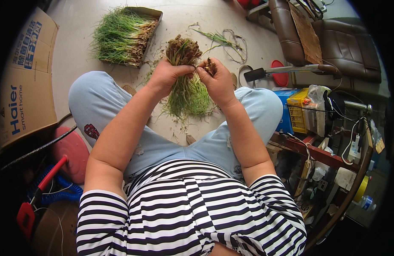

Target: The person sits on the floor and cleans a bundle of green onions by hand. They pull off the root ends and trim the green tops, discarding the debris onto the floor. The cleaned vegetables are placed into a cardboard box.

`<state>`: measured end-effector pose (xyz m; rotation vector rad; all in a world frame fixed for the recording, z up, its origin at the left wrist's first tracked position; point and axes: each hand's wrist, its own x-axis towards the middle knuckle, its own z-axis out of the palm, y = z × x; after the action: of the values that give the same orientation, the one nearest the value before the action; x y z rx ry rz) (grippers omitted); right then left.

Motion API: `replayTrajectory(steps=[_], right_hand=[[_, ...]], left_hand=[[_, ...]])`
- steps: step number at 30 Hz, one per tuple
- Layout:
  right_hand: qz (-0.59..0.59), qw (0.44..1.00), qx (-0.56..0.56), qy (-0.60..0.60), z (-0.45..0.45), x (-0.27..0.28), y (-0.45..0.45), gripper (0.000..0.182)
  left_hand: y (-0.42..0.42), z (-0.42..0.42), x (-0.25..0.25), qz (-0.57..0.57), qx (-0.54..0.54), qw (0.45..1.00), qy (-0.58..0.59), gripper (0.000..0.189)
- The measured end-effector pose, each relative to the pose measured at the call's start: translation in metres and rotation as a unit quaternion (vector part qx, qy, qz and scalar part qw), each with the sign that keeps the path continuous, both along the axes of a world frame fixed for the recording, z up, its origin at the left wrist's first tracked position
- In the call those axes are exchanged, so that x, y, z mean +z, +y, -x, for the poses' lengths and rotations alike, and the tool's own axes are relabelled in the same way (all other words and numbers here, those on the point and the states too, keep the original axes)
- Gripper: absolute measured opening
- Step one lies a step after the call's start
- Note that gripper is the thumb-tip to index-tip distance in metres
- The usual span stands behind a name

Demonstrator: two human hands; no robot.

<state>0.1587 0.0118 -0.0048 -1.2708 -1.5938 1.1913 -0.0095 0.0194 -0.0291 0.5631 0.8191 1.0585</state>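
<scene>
My left hand grips a thick bunch of thin green stalks, brown roots up and green tops hanging down. Close by its right side, my right hand pinches a small brown clump of roots or dry scraps. The thumbs of both hands nearly meet beside the bunch. Beneath it, loose green cuttings lie on the floor between my knees. Ahead to the left, a shallow dark tray holds rows of similar bundles, their green tops pointing left and pale stems with brown roots to the right.
Several loose stalks lie on the pale floor ahead. A cardboard box and a pink stool stand at the left. At the right are a brown leather chair, a red lid, a yellow basket and a cluttered shelf with cables.
</scene>
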Motion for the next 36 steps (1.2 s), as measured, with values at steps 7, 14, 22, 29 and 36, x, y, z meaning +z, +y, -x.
replayTrajectory(steps=[7,14,22,29,36], right_hand=[[0.031,0.999,0.002,0.027,0.000,0.005,0.001,0.007],[0.100,0.991,-0.001,0.087,-0.003,0.008,0.002,0.009],[0.038,0.998,0.035,0.038,-0.001,0.000,0.003,0.012],[0.181,0.974,-0.025,0.130,-0.007,0.014,0.006,0.013],[0.231,0.954,-0.042,0.189,0.000,0.010,0.004,0.014]], left_hand=[[0.002,0.001,-0.004,-0.003,0.004,1.000,0.002,0.021],[0.002,0.002,0.001,0.015,0.003,0.999,-0.032,0.021],[0.004,0.004,-0.009,0.008,-0.020,1.000,-0.021,0.019],[0.002,0.006,-0.003,0.082,-0.044,0.991,-0.095,0.018],[-0.003,-0.001,0.002,0.003,-0.076,0.992,-0.097,0.032]])
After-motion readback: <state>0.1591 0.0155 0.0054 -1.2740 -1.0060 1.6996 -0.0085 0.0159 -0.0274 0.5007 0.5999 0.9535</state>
